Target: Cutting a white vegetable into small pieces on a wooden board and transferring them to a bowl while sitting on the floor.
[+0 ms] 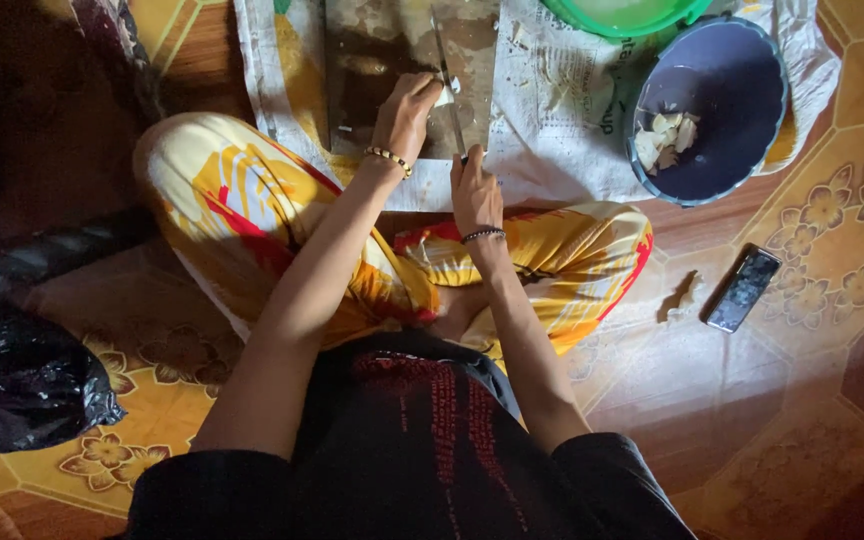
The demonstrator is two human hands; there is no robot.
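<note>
Head view: 1 person sits cross-legged on a patterned floor, seen from above, 2 bare arms reaching forward.
Cutting board: 1 dark board lies on newspaper in front of the knees.
Left hand: the left hand rests on the board, fingers curled down and pressed on 1 small pale piece of food beside the blade.
Right hand: the right hand is closed tight around the handle of 1 knife, near the board's front edge.
Knife: its long blade runs away from the person across the board, just beside the left fingertips.
Bowls: 1 dark blue bowl sits to the right on the paper, holding a few pale cut pieces; 1 green bowl shows partly at the top edge.
Bracelets: 2, 1 on each wrist.
Phone: 1 phone lies on the floor to the right, well apart from the hands.
Bag: 1 black plastic bag lies at the left.
</note>
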